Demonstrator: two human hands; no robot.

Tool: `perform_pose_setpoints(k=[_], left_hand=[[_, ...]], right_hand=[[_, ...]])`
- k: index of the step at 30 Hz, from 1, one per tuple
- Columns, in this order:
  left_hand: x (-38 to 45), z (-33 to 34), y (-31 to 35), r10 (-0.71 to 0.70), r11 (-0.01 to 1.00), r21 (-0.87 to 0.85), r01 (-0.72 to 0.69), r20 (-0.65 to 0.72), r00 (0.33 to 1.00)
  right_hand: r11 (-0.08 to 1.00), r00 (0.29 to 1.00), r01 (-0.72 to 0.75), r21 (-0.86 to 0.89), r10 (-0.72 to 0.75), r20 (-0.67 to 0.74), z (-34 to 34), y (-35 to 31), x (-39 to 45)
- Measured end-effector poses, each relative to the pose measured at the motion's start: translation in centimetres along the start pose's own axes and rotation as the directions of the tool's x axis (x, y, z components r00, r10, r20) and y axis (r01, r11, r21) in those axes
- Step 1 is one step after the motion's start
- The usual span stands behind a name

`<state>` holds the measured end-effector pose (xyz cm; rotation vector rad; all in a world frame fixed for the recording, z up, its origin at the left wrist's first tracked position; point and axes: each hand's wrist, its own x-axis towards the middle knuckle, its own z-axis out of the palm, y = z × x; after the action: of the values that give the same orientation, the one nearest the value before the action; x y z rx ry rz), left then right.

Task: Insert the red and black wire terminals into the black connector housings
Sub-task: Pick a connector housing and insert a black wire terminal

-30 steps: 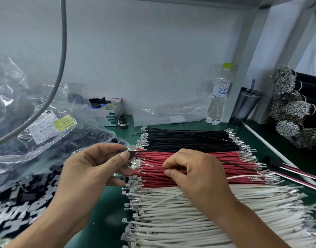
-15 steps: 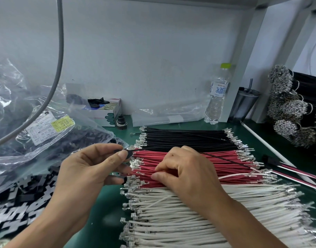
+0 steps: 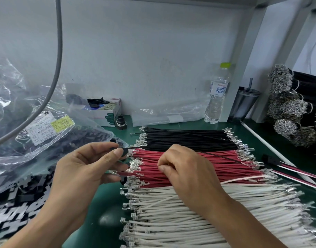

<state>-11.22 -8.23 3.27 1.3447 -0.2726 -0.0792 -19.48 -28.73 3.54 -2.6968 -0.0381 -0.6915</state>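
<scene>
My left hand (image 3: pixel 89 169) pinches a small black connector housing (image 3: pixel 124 152) between thumb and forefinger, with a thin black wire (image 3: pixel 216 155) running out of it to the right over the pile. My right hand (image 3: pixel 185 170) lies on the row of red wires (image 3: pixel 225 167), its fingertips pinching one red wire near the silver terminals (image 3: pixel 135 164). A row of black wires (image 3: pixel 185 138) lies behind the red ones. More black housings (image 3: pixel 19 208) lie spread at the lower left.
White wires (image 3: pixel 189 217) fill the front of the green mat (image 3: pixel 108 221). A clear bag of parts (image 3: pixel 46 133) sits left, a box (image 3: pixel 107 113), a water bottle (image 3: pixel 217 97) and a tumbler (image 3: pixel 245 104) behind. Wire bundles (image 3: pixel 286 108) hang right.
My right hand has slid a little toward me across the red wires and its fingertips have closed on one. My left hand keeps hold of the housing.
</scene>
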Motion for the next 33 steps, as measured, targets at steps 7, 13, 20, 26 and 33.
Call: perform_pose_setpoints(k=[7, 13, 20, 26, 33], left_hand=[[-0.2, 0.0, 0.1, -0.092, 0.991, -0.089, 0.103, 0.117, 0.989], [-0.5, 0.2, -0.1, -0.168, 0.969, -0.143, 0.203, 0.226, 0.96], [-0.4, 0.1, 0.2, -0.193, 0.965, -0.126, 0.232, 0.263, 0.945], [-0.5, 0.3, 0.5, -0.2, 0.962, -0.133, 0.239, 0.254, 0.946], [-0.7, 0.3, 0.9, -0.221, 0.958, -0.117, 0.263, 0.287, 0.932]], right_hand=[[0.914, 0.994, 0.026, 0.405, 0.021, -0.111, -1.7, 0.3, -0.3], [0.924, 0.988, 0.053, 0.379, 0.006, -0.153, -1.5, -0.1, -0.4], [0.93, 0.98, 0.104, 0.352, -0.035, -0.197, -1.6, -0.6, -0.4], [0.921, 0.969, 0.143, 0.363, -0.055, -0.241, -1.9, -0.7, -0.3], [0.933, 0.963, 0.198, 0.3, -0.129, -0.236, -2.0, -0.8, -0.4]])
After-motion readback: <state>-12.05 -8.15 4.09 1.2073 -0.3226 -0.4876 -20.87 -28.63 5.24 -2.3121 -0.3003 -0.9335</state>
